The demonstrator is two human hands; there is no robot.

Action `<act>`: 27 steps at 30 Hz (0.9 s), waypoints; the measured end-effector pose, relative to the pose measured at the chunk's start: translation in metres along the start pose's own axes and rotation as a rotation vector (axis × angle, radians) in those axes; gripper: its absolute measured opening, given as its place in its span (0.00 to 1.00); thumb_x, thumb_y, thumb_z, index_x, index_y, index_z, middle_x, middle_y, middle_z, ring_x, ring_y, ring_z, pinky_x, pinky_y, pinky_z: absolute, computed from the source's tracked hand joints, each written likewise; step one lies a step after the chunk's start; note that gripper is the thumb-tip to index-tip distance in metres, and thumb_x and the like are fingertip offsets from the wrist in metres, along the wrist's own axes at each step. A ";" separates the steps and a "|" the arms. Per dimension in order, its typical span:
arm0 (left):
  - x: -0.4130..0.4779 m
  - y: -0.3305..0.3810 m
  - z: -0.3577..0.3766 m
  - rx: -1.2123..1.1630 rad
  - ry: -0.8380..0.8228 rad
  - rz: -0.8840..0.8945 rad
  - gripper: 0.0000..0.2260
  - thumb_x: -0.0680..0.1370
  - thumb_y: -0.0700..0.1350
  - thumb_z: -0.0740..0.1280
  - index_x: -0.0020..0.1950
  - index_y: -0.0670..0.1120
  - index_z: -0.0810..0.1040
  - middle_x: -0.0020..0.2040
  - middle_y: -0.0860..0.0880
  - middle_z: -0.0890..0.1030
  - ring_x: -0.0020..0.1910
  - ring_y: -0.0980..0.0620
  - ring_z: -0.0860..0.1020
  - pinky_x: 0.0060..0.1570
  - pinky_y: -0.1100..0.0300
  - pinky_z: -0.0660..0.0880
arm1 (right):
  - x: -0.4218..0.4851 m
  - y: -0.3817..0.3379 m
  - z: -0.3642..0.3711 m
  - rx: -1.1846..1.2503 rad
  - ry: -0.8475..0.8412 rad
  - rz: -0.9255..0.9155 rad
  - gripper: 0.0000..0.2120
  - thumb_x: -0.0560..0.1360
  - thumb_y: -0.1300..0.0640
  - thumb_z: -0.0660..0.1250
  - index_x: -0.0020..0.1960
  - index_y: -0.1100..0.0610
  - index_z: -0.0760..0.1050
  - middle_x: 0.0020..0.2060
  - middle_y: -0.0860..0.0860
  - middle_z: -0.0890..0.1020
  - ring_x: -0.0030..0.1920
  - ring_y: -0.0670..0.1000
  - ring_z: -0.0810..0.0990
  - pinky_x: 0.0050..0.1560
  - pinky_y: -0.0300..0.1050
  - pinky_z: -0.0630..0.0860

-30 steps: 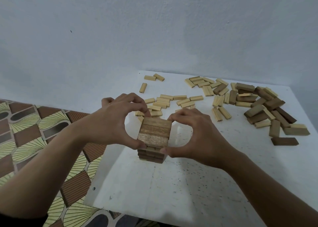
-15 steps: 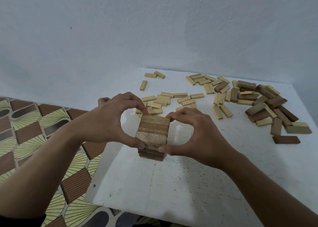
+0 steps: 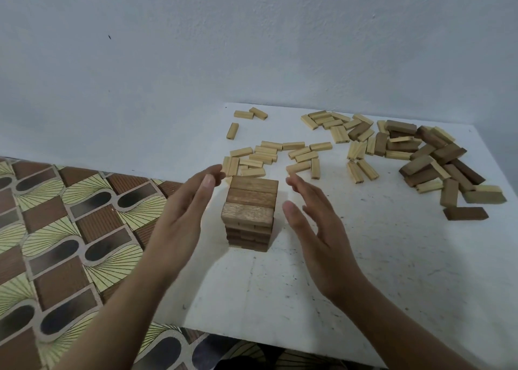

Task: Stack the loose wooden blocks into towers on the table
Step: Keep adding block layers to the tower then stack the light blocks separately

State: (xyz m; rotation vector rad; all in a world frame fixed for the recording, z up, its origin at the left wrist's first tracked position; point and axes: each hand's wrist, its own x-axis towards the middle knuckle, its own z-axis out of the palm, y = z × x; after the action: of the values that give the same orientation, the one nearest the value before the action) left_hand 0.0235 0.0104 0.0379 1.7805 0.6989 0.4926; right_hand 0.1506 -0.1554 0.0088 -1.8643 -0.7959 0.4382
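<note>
Now flanking tower (image 3: 249,215): left hand (image 3: 179,218), right hand (image 3: 316,229) | straight-fingered, holding nothing | likely guarding against topple | loose blocks (image 3: 364,145) beyond tower

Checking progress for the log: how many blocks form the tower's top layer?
3, side by side on the tower: near block palest, middle block, far block. None of this layer looks hidden.

Pale blue-grey plastered wall (image 3: 252,47) with rough texture and a small dark speck (image 3: 109,36), white speckled table (image 3: 392,271) set against it, patterned floor (image 3: 56,229) of brown rectangles, dark ovals and yellow-green fan shapes, soft dim light
</note>
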 end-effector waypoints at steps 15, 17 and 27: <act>-0.028 -0.011 0.027 -0.110 -0.026 -0.032 0.28 0.77 0.71 0.47 0.76 0.69 0.63 0.72 0.71 0.67 0.74 0.68 0.63 0.78 0.51 0.60 | -0.026 -0.007 0.031 0.122 -0.104 0.030 0.33 0.80 0.36 0.49 0.81 0.41 0.41 0.79 0.33 0.49 0.76 0.31 0.45 0.69 0.24 0.50; -0.029 -0.011 0.028 -0.117 -0.030 -0.037 0.25 0.80 0.69 0.47 0.76 0.69 0.63 0.71 0.71 0.68 0.73 0.68 0.64 0.77 0.53 0.61 | -0.027 -0.007 0.034 0.107 -0.109 0.027 0.33 0.81 0.37 0.49 0.81 0.42 0.40 0.79 0.34 0.48 0.76 0.30 0.44 0.68 0.20 0.48; -0.028 -0.012 0.029 -0.161 -0.071 -0.032 0.23 0.81 0.63 0.47 0.76 0.67 0.62 0.64 0.77 0.70 0.64 0.80 0.65 0.55 0.84 0.62 | -0.026 -0.009 0.038 0.052 -0.116 0.028 0.33 0.80 0.37 0.47 0.80 0.40 0.36 0.78 0.32 0.45 0.75 0.29 0.43 0.68 0.24 0.47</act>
State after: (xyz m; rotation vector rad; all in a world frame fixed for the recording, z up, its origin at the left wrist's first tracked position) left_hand 0.0193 -0.0262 0.0178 1.6260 0.6196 0.4492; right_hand 0.1052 -0.1454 0.0000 -1.8160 -0.8286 0.5840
